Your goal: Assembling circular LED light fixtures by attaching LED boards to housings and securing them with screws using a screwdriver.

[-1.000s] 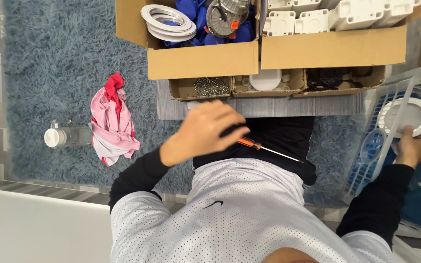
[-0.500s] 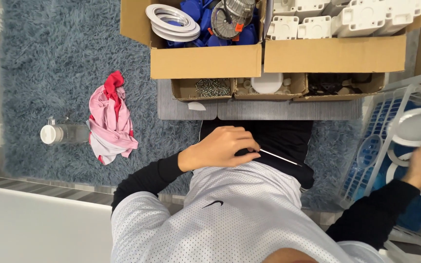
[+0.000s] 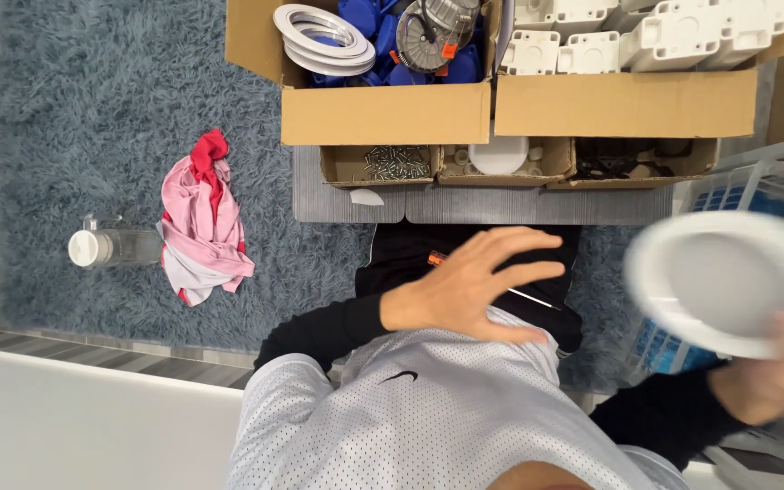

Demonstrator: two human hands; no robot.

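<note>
My left hand [image 3: 474,286] hovers flat over my lap with its fingers spread. Under it lies a screwdriver with an orange handle [image 3: 436,259], its thin shaft sticking out to the right past my fingers. At the right edge, my right hand [image 3: 773,367] grips a round white dish-shaped fitting [image 3: 728,281], blurred by motion, held up above the basket. Black trousers and a white mesh shirt fill the bottom of the view.
Two cardboard boxes stand ahead, one [image 3: 383,113] holding white rings and blue parts, the other [image 3: 628,104] white plastic housings. Small trays [image 3: 383,168] of screws and bits sit in front. A pink and red cloth [image 3: 201,227] and a bottle [image 3: 106,247] lie on the blue carpet. A blue-and-white basket [image 3: 737,186] stands at the right.
My right hand has lifted the white round fitting out of the basket and swung it toward me. My left hand has let go of the screwdriver and opened above it.
</note>
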